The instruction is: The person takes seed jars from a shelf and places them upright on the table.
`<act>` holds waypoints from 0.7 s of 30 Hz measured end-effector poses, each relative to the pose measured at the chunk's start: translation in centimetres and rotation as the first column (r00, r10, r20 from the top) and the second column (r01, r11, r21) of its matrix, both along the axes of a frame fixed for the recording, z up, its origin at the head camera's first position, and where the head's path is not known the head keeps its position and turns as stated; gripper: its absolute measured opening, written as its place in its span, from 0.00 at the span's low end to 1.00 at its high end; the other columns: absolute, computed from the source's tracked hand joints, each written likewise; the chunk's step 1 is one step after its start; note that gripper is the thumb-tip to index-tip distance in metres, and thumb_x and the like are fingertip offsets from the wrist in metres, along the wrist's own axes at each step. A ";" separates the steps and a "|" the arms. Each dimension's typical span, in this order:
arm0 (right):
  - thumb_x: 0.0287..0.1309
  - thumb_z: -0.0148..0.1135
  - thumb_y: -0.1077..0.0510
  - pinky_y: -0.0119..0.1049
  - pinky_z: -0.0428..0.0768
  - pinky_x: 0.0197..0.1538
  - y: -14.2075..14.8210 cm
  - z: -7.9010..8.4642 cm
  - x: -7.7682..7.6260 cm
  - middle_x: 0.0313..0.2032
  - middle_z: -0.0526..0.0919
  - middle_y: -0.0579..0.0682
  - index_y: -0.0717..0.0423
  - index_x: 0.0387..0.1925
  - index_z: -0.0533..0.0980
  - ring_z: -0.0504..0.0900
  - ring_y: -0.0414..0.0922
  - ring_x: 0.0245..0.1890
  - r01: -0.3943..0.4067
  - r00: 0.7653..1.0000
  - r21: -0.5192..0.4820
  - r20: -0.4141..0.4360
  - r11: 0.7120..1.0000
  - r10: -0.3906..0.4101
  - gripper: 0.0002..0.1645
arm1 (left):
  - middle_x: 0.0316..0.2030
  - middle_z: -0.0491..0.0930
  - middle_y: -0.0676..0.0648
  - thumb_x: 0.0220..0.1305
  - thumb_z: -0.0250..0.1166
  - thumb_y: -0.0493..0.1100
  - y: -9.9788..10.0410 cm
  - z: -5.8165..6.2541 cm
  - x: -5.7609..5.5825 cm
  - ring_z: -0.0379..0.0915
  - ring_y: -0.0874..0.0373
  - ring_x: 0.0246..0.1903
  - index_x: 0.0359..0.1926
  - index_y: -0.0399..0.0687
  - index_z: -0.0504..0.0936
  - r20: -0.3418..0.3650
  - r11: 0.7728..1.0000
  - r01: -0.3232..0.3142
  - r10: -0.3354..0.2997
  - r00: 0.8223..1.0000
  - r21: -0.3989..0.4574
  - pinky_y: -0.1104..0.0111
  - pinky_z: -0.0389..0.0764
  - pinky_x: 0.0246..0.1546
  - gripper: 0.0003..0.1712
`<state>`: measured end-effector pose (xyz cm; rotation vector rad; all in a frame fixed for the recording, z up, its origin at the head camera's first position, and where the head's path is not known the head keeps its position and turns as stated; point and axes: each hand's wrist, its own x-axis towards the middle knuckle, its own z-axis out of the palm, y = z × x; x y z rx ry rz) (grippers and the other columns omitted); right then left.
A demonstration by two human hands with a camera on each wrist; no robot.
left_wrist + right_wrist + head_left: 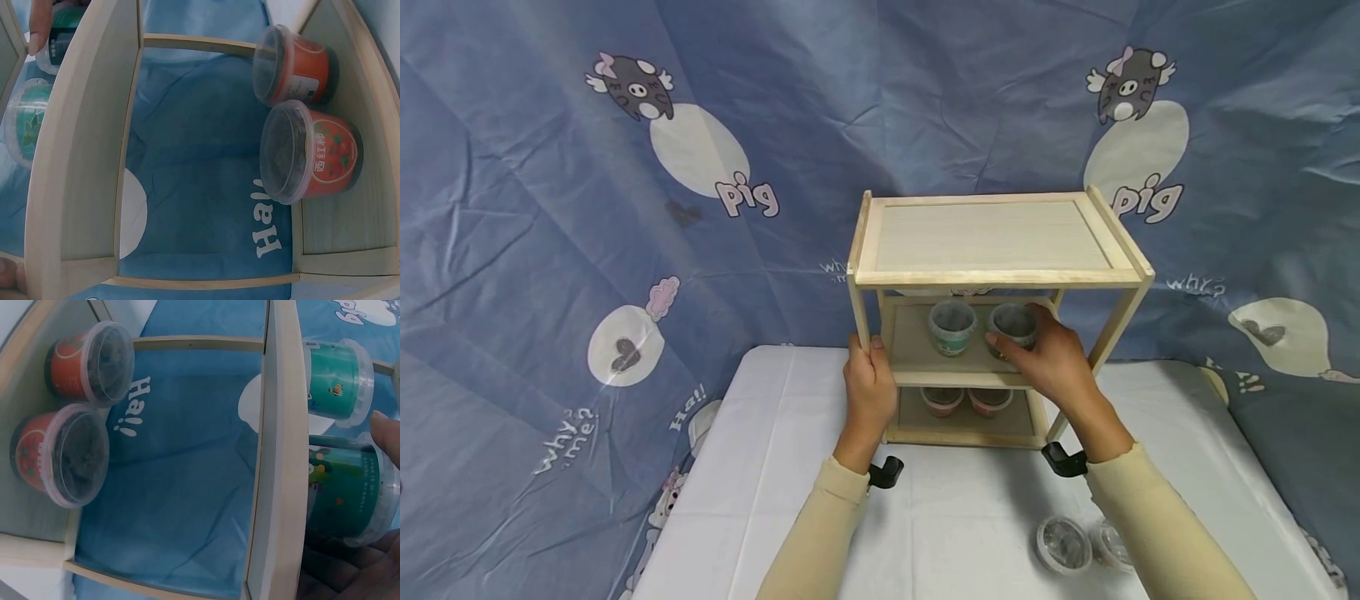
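Left hand (870, 385) grips the wooden rack (996, 237) at its front left. Right hand (1058, 360) holds one green tub (1011, 325) at the middle shelf (936, 362), beside a second green tub (952, 329). Two red tubs (334, 153) stand on the bottom shelf (966, 427); clear containers (1063, 546) rest on the worktop (722, 492).

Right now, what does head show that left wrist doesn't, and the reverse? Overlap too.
Head only: both sleeves and two clear containers out front, one partly hidden by the right sleeve.

Left wrist only: a clearly visible tomato picture.

Both: the rack, two green tubs on its middle shelf, two red tubs on the bottom one, the left hand and the right hand.
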<state>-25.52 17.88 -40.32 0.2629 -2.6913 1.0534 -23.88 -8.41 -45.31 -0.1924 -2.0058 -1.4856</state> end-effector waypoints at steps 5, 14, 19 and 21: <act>0.53 0.59 0.26 0.57 0.75 0.48 0.1 0.0 0.2 0.55 0.75 0.61 0.56 0.67 0.62 0.77 0.58 0.52 0.002 1.000 -0.024 -0.020 1.000 -0.002 0.51 | 0.18 0.58 0.51 0.78 0.41 0.49 0.0 0.1 0.0 0.53 0.59 0.14 0.36 0.44 0.63 -0.006 1.000 -0.004 0.004 1.000 -0.003 0.66 0.59 0.14 0.16; 0.51 0.61 0.27 0.56 0.74 0.47 -0.3 1.0 1.4 0.54 0.76 0.60 0.53 0.66 0.64 0.78 0.57 0.51 -0.007 0.997 -0.012 -0.080 1.000 0.006 0.50 | 0.17 0.57 0.51 0.77 0.41 0.49 -0.1 0.0 0.1 0.52 0.60 0.13 0.35 0.44 0.63 -0.002 1.000 -0.031 0.031 1.000 -0.005 0.66 0.58 0.12 0.16; 0.52 0.64 0.29 0.58 0.73 0.46 -0.2 1.7 2.4 0.56 0.75 0.61 0.54 0.67 0.64 0.78 0.59 0.51 -0.025 0.993 0.024 -0.113 0.999 0.028 0.50 | 0.18 0.58 0.51 0.77 0.43 0.48 -0.1 0.0 0.0 0.53 0.59 0.14 0.34 0.43 0.63 -0.009 0.999 -0.040 0.040 0.999 -0.005 0.66 0.59 0.14 0.14; 0.51 0.65 0.31 0.58 0.73 0.46 -0.1 1.8 2.7 0.56 0.75 0.61 0.54 0.66 0.64 0.77 0.59 0.51 -0.041 0.991 0.029 -0.128 0.999 0.045 0.49 | 0.18 0.58 0.51 0.77 0.43 0.47 -0.2 0.1 0.0 0.54 0.59 0.15 0.35 0.43 0.63 -0.013 0.999 -0.046 0.046 0.999 -0.009 0.66 0.60 0.14 0.14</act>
